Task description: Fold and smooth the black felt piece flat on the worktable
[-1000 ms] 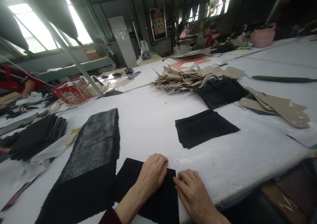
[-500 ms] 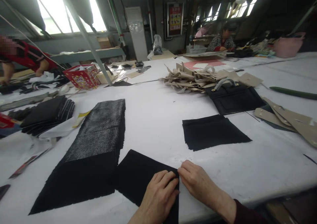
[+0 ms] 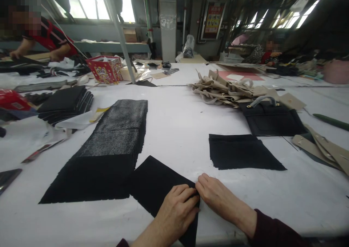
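Note:
A black fabric piece (image 3: pixel 155 185) lies at an angle on the white table. My left hand (image 3: pixel 178 210) rests on its right part, fingers curled and pressed at the right edge. My right hand (image 3: pixel 214 194) is closed in a pinch on the upper right corner of the same piece, its fingertips touching those of my left hand. To the left, a spread stack of black pieces (image 3: pixel 95 178) with a greyish upper part reaches under or against the piece's left end. Another folded black piece (image 3: pixel 242 152) lies to the right, apart from my hands.
Beyond are a black bag panel with a handle (image 3: pixel 275 121), a heap of beige straps (image 3: pixel 223 88), beige strips (image 3: pixel 319 148), a dark folded stack (image 3: pixel 65 103) and a red box (image 3: pixel 105 69). A pole (image 3: pixel 120 32) stands behind. Two people sit or lean at far tables.
The camera view has turned a little to the left, shifting the scene rightward. Both hands stay at the corner of the black piece, with little visible movement.

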`<move>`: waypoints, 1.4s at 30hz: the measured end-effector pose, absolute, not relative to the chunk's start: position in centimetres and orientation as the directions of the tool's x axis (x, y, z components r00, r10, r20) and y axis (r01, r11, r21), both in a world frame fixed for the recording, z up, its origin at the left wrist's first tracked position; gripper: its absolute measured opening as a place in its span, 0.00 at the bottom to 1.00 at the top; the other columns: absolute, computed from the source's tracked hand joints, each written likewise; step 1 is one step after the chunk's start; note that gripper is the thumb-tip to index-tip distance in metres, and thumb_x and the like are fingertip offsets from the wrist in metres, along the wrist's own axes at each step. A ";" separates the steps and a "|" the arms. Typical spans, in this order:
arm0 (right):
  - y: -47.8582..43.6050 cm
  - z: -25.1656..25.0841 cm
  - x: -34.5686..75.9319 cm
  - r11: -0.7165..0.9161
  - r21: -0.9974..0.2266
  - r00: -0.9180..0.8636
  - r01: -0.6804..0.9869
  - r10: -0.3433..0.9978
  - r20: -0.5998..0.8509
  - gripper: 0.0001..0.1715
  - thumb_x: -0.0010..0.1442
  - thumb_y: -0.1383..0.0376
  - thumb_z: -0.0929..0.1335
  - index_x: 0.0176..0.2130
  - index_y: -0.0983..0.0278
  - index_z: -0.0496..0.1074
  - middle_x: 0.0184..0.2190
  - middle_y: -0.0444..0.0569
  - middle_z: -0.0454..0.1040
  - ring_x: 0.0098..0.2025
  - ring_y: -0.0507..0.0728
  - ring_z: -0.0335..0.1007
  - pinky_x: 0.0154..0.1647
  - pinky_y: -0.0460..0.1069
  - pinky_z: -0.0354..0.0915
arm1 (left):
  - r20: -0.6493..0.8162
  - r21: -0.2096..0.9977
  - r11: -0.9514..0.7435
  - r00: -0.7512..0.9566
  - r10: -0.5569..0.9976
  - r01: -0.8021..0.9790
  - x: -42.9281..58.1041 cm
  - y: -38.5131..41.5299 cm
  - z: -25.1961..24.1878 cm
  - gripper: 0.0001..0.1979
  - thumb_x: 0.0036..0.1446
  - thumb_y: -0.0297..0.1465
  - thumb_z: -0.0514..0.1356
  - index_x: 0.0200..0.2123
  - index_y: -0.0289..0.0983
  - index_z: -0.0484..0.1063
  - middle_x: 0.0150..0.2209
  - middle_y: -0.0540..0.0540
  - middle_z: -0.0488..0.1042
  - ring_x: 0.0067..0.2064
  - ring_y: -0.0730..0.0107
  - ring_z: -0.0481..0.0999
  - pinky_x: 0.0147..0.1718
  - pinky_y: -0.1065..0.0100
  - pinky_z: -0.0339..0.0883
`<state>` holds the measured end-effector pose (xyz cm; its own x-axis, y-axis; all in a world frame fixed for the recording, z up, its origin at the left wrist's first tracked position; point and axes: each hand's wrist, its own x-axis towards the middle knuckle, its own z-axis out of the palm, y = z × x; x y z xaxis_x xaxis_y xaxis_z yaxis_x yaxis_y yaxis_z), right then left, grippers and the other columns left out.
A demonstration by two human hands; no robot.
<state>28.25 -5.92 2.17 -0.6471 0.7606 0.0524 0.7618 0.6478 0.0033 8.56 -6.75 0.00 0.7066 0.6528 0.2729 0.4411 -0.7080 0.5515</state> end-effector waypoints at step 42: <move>-3.6 3.6 29.8 0.456 -0.392 -0.487 0.799 0.873 0.023 0.09 0.56 0.76 0.65 0.30 0.63 0.66 0.27 0.42 0.68 0.29 0.50 0.63 0.31 0.46 0.55 | 0.324 0.511 -0.740 0.699 0.637 0.437 8.2 -6.8 -0.1 0.11 0.62 0.29 0.62 0.48 0.39 0.71 0.49 0.47 0.73 0.52 0.60 0.69 0.52 0.57 0.66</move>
<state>29.79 -3.60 3.57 -0.4871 0.8731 0.0226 0.7992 0.4560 -0.3915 8.25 -6.83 -0.12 0.6993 0.6370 0.3243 0.4370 -0.7400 0.5113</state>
